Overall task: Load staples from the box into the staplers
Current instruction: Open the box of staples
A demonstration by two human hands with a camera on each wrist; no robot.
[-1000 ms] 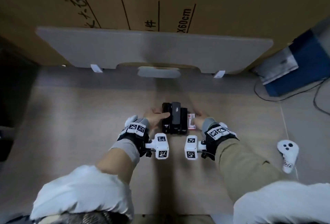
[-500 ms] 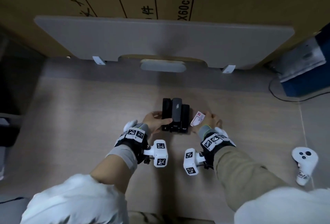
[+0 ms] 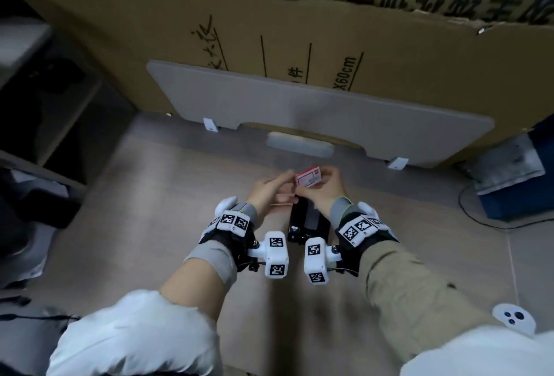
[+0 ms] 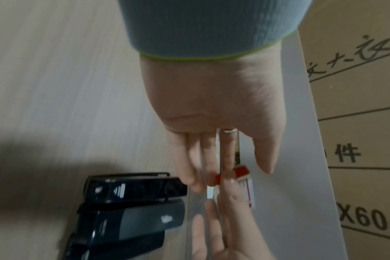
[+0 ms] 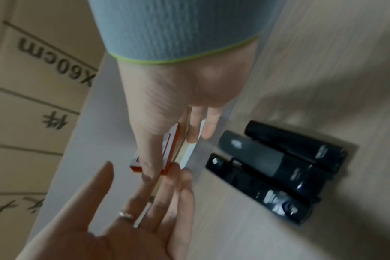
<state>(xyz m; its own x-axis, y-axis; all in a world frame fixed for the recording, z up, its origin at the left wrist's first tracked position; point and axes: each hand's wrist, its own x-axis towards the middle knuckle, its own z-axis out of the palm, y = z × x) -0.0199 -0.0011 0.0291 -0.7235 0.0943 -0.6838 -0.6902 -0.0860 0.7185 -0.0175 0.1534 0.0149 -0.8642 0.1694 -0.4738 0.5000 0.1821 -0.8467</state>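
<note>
Three black staplers [image 3: 308, 224] lie side by side on the wood-look surface, also seen in the left wrist view [image 4: 134, 202] and the right wrist view [image 5: 278, 167]. Above their far end my right hand [image 3: 326, 193] grips a small red-and-white staple box [image 3: 308, 178] between thumb and fingers [image 5: 154, 149]. The box [image 5: 175, 140] is held edge-up. My left hand [image 3: 271, 191] is spread, thumb apart, and its straight fingertips [image 5: 174, 169] touch the box's left end [image 4: 242, 171]. Neither hand touches a stapler.
A grey board [image 3: 299, 106] leans on large cardboard boxes [image 3: 389, 55] at the back. A white controller [image 3: 514, 317] lies at the right front, with a blue box [image 3: 515, 196] and a cable farther right. Dark shelving [image 3: 45, 106] stands on the left.
My right hand has lifted the staple box from beside the staplers to above their far end. My left hand has left the staplers and come over to the box.
</note>
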